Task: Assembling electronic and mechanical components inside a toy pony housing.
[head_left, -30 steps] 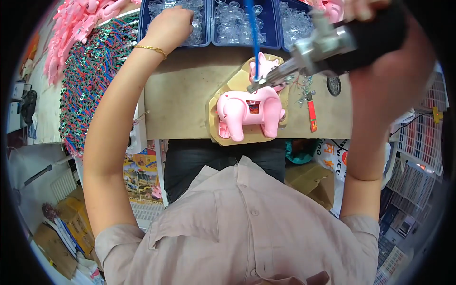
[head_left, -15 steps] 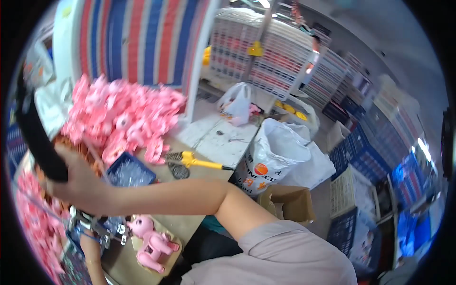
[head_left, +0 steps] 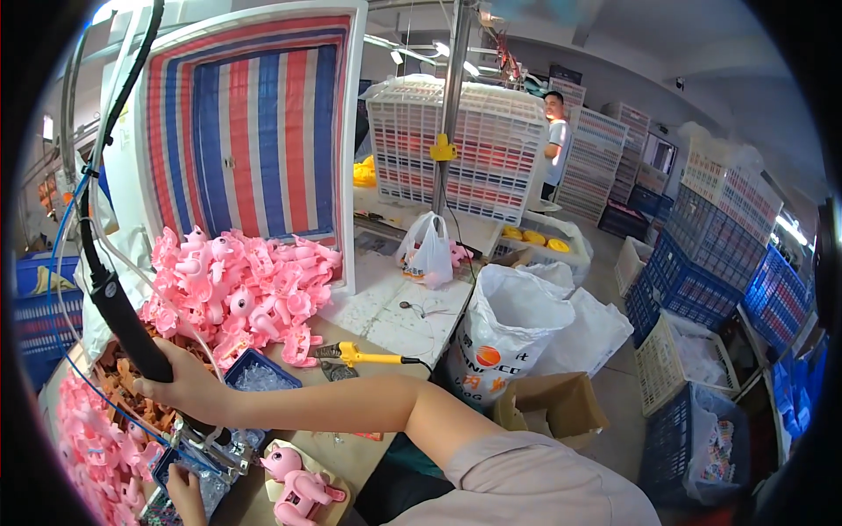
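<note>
My right hand [head_left: 189,381] is closed around the black handle of a hanging electric screwdriver [head_left: 130,326]. A cable and thin tubes run up from it, and metal parts [head_left: 209,449] show at its lower end. Just below those metal parts is my left hand [head_left: 182,489], its fingers curled over a blue tray of small clear pieces; whatever they hold is too small to tell. To the right of the left hand, a pink toy pony [head_left: 303,491] lies in a beige fixture [head_left: 338,513], with nothing touching it from either hand.
Pink toy parts [head_left: 237,285] are heaped behind my right hand, brown pieces [head_left: 118,377] beside it. A second blue tray [head_left: 263,373] and a yellow-handled tool [head_left: 373,356] lie on the table. White sack [head_left: 504,324], cardboard box [head_left: 557,408] and stacked crates [head_left: 702,237] stand right. A person [head_left: 553,140] is far back.
The view has tilted up, so the scene sits lower in the picture and a person shows at the back. My right hand keeps its grip on the screwdriver.
</note>
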Tool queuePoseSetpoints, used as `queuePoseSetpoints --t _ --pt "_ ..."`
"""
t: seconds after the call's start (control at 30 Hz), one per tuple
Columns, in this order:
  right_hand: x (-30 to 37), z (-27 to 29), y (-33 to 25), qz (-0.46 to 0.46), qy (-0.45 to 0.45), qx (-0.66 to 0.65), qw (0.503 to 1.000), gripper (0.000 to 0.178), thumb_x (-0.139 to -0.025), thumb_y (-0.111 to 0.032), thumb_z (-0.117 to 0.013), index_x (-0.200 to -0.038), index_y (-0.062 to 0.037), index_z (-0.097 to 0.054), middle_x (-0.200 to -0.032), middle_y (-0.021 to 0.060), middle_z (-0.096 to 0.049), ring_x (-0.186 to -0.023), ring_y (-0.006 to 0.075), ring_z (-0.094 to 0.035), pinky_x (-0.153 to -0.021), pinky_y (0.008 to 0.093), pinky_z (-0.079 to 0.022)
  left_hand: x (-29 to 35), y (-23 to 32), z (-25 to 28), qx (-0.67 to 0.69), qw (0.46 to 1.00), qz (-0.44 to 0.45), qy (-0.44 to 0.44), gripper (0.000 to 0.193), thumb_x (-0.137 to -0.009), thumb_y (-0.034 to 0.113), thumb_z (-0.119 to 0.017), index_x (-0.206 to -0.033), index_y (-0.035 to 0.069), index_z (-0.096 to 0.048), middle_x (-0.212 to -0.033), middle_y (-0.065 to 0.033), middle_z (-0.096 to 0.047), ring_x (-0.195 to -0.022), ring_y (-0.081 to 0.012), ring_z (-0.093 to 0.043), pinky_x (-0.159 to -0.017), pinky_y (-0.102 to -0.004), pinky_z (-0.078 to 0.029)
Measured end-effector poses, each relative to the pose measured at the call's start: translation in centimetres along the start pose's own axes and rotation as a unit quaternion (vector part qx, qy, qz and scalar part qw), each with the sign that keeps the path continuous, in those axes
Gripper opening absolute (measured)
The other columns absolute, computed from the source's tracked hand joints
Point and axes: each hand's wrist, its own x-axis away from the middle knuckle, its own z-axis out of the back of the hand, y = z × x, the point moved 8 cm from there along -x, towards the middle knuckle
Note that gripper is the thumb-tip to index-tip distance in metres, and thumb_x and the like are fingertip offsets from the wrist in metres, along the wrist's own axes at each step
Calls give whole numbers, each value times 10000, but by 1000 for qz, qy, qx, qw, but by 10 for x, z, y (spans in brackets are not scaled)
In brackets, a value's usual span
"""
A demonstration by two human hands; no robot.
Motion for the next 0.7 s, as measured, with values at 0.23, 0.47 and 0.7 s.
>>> queuePoseSetpoints --t 0.23,0.47,0.7 --pt "-2 11 6 58 105 259 958 334 -836 -267 -706 -989 -6 -563 -771 -37 -483 -694 75 -470 -657 259 -422 96 87 40 74 980 161 -92 455 -893 282 -641 -1274 51 -544 -941 -126 -658 -855 -212 -588 -791 -332 -463" --pt "12 -5 -11 -67 52 46 995 174 -880 -201 -668 -923 -59 -578 -726 -11 -591 -636 81 -563 -569 233 -443 214 82 -8 289 928 227 -56 247 -916 174 -597 -1081 -10 -601 -969 -89 -643 -889 -184 -602 -798 -300 -482" --pt "8 11 3 -24 67 50 996 183 -866 -188 -665 -934 -55 -560 -658 0 -554 -533 101 -548 -488 249 -434 243 78 3 6 968 185 169 275 -875 272 -591 -1023 49 -654 -927 -208 -655 -868 -372 -623 -741 -431 -492"
